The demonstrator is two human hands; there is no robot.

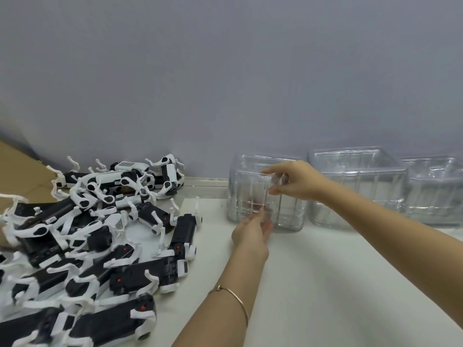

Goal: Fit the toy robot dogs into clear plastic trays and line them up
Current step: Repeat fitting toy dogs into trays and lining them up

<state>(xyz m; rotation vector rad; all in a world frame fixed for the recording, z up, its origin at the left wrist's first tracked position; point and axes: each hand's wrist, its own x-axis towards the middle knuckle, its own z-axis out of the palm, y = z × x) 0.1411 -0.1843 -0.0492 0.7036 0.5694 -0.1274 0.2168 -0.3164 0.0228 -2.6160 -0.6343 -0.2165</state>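
Observation:
A heap of black-and-white toy robot dogs (100, 234) covers the left of the white table. Against the wall stand stacks of clear plastic trays; the nearest stack (293, 209) is in the middle. My right hand (295, 180) pinches the top edge of a clear tray (253, 194) held upright in front of that stack. My left hand (253, 230) holds the same tray at its lower edge, fingers pointing up. No dog is in either hand.
Two more stacks of clear trays (358, 186) (436, 189) stand to the right along the grey wall. A brown cardboard sheet (17, 169) lies at the far left behind the dogs. The white table surface (325, 284) spreads in front of the stacks.

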